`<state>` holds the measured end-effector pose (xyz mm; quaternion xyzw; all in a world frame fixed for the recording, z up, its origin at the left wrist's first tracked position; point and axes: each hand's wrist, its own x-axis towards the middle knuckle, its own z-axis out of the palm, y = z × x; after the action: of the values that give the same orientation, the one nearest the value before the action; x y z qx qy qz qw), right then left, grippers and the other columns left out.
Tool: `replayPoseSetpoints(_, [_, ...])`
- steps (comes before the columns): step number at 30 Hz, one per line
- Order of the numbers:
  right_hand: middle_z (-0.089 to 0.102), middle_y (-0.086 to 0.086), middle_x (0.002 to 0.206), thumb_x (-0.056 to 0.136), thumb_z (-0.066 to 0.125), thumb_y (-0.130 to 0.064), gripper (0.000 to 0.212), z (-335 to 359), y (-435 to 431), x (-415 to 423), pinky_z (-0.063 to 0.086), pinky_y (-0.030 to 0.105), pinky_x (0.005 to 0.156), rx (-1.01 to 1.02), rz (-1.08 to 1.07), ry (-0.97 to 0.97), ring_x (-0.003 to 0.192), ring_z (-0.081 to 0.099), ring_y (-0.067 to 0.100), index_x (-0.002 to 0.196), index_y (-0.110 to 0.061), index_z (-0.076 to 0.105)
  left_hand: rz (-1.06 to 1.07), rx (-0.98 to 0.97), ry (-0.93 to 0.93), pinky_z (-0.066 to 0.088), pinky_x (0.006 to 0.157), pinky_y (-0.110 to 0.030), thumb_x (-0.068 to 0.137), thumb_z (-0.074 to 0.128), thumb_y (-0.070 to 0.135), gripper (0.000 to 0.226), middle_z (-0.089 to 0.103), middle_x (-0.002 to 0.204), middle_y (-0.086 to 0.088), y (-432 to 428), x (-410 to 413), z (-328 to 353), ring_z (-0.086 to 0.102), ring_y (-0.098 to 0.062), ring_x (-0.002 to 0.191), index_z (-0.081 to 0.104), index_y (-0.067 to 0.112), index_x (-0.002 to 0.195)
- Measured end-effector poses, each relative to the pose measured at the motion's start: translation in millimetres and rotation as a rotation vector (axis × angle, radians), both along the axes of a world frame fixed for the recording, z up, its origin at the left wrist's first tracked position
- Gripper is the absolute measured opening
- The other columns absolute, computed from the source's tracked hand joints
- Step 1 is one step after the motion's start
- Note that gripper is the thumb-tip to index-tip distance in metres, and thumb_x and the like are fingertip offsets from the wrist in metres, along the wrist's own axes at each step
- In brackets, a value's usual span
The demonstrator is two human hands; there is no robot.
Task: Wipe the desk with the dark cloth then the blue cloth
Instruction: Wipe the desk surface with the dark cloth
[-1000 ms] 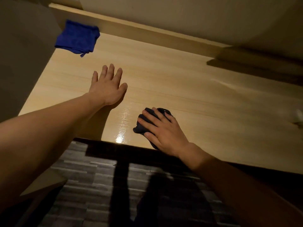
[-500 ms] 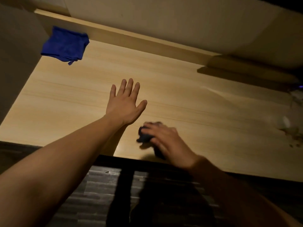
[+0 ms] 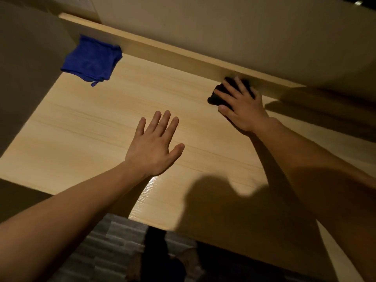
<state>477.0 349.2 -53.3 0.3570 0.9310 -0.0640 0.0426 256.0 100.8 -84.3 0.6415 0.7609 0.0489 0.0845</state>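
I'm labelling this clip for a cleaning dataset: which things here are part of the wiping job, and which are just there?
Part of the job:
- dark cloth, pressed under the right hand at the desk's back edge
- blue cloth, lying at the back left corner
- desk

Just there:
- left hand, flat and empty on the desk
- wall
- floor

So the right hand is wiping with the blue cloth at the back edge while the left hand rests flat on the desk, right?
Not quite: the head view shows the right hand pressing the dark crumpled cloth; the blue folded cloth lies untouched in the corner.
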Motion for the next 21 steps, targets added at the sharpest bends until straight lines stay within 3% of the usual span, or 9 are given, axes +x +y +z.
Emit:
replayPoseSetpoints(6, [0.006,-0.012,0.174,0.106,0.019,-0.064,0.059,-11,-3,5,0.005,0.066,0.121,-0.037,-0.032,0.048,0.16,-0.006,0.018,0.163,-0.048,0.016,-0.001,0.009,0.005,-0.001,0.13,-0.055,0.105,0.016,0.074,0.079,-0.003,0.178,0.0,0,0,-2,-0.011,-0.02,0.163,0.002,0.031,0.17])
replayPoseSetpoints(21, [0.014,-0.012,0.174,0.107,0.023,-0.06,0.056,-16,-111,45,0.008,0.055,0.121,-0.048,-0.008,0.074,0.161,0.002,0.023,0.162,-0.046,0.023,0.001,-0.028,-0.012,-0.004,0.13,-0.055,0.103,0.012,0.075,0.08,-0.006,0.178,0.001,1,-1,2,-0.013,-0.019,0.163,0.0,0.032,0.17])
